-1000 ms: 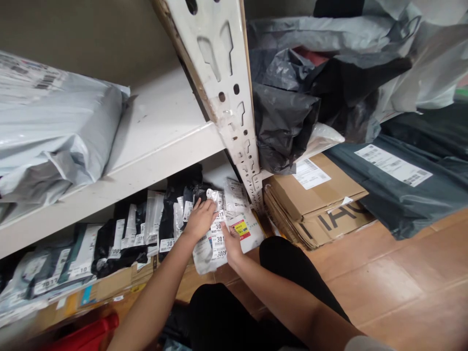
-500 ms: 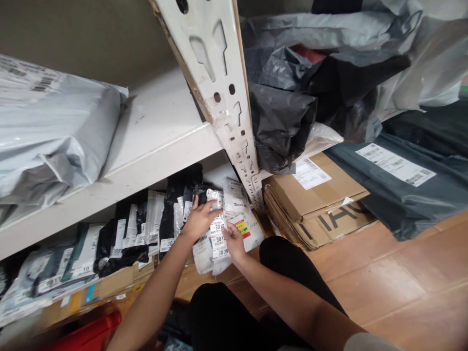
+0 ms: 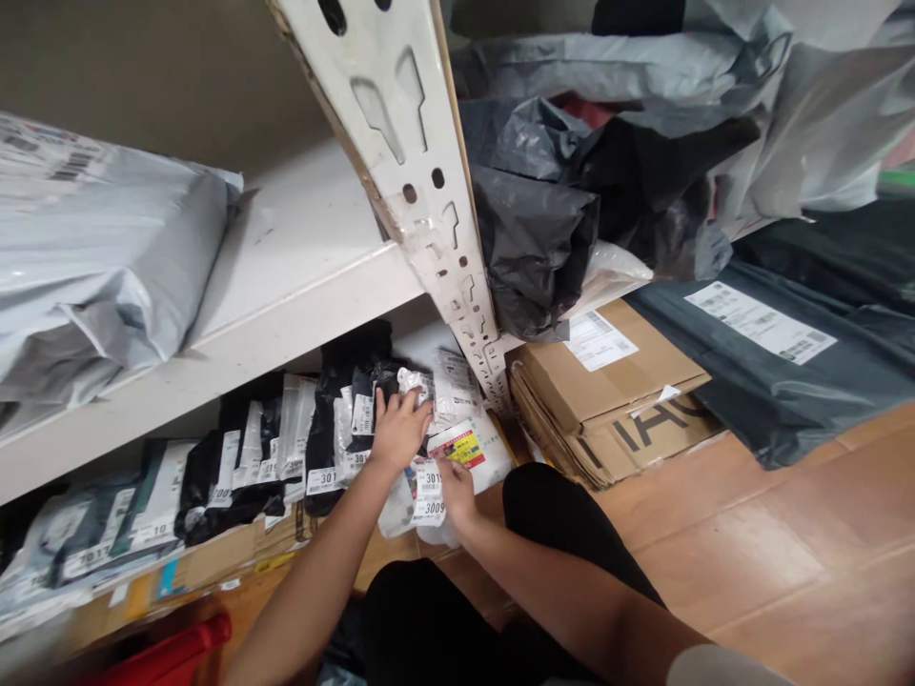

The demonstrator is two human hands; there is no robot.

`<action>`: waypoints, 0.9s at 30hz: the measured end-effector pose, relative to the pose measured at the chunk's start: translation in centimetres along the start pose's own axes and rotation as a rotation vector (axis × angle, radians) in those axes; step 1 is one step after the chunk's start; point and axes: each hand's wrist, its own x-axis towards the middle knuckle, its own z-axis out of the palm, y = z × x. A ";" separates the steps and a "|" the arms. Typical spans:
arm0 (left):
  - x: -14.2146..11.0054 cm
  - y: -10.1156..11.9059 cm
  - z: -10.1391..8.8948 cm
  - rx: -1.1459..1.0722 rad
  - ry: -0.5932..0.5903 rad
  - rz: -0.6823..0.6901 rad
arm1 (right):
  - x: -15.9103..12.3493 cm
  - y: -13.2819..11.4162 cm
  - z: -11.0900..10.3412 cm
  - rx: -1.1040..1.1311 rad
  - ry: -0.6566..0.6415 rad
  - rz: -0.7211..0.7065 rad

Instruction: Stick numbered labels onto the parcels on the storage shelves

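My left hand (image 3: 396, 432) lies with fingers spread on a row of small parcels (image 3: 343, 429) standing on edge under the white shelf (image 3: 300, 286). It presses the white packets at the row's right end back. My right hand (image 3: 455, 486) pinches a white packet with a numbered label (image 3: 429, 491) at the front of that row. Beside it lies a packet with a red and yellow sticker (image 3: 468, 446).
A perforated white shelf post (image 3: 407, 171) rises just right of the hands. Big grey mailer (image 3: 107, 257) on the shelf. Flattened cardboard boxes (image 3: 615, 400), dark bags (image 3: 543, 238) and a dark labelled mailer (image 3: 786, 353) lie right on the wooden floor (image 3: 786, 553). My black-clad knees are below.
My left hand has slid slightly left and pushed packets back, covering labels that showed before. My right hand stays on the front packet. The camera has shifted a little.
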 end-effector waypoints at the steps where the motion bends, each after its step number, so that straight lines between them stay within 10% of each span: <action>1: 0.0 0.0 -0.1 -0.012 0.001 -0.001 | -0.4 0.0 -0.3 0.021 0.024 0.002; 11: 0.9 -1.9 -2.3 -0.262 -0.179 0.310 | 3.2 -3.4 -1.1 0.241 -0.041 0.039; 27: 3.9 -2.0 -2.7 -0.302 -0.272 0.316 | 5.6 -4.3 -1.2 0.209 -0.162 -0.051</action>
